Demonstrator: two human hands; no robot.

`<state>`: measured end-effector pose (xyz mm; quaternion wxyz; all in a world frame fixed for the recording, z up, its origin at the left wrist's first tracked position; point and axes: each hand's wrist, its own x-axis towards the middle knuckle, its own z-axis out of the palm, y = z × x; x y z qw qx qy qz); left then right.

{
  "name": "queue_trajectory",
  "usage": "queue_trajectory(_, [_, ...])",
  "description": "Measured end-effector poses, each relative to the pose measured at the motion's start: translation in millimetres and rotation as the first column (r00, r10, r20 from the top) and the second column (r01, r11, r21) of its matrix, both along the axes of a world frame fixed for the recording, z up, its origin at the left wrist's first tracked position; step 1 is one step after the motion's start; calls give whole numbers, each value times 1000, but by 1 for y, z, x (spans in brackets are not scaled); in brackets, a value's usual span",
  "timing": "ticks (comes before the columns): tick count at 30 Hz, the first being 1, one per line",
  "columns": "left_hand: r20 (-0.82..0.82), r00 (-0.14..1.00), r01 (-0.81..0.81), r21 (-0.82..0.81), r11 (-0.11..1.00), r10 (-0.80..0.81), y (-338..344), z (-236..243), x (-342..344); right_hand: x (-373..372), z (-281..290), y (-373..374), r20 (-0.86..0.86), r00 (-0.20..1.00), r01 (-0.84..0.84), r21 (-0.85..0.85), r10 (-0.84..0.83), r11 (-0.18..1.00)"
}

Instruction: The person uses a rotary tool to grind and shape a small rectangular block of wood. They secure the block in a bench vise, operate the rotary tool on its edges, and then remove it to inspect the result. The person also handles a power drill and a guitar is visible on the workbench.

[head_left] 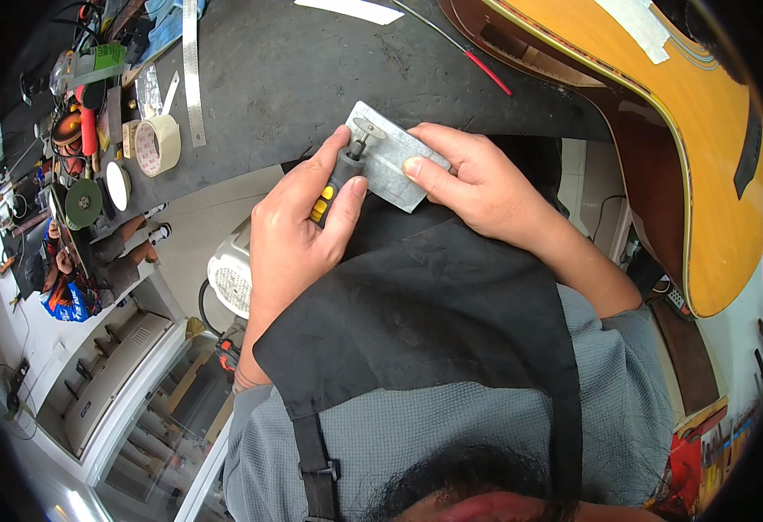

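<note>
My left hand (pixel 299 209) is wrapped round a dark grey rotary tool (pixel 349 163) with yellow buttons. A small round disc (pixel 368 128) is mounted on the tool's tip, over the upper part of a flat grey metal plate (pixel 396 174); whether it touches the plate I cannot tell. My right hand (pixel 481 183) pinches the plate's right edge, thumb on the top face and fingers partly hidden behind. Both hands are just off the near edge of the dark workbench (pixel 286 78), above my black apron (pixel 425 304).
An acoustic guitar body (pixel 659 113) overhangs the bench at right. A thin red-handled tool (pixel 490 74) and a steel ruler (pixel 193 78) lie on the bench. A tape roll (pixel 157 146) stands among clutter at left. Another person (pixel 73 296) is farther off.
</note>
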<state>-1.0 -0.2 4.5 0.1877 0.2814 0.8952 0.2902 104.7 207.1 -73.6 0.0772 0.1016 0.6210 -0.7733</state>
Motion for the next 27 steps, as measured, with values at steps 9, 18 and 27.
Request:
queue_trajectory(9, [-2, 1000, 7, 8, 1000, -7, 0, 0, -3, 0, -3, 0, -13, 1000, -12, -24, 11, 1000])
queue_trajectory(18, [-16, 1000, 27, 31, 999, -26, -1, -3, -4, 0, -3, 0, -7, 1000, -7, 22, 7, 1000])
queue_trajectory(27, [2, 1000, 7, 12, 1000, -7, 1, 0, -4, 0, 2, 2, 19, 1000, -19, -7, 19, 1000])
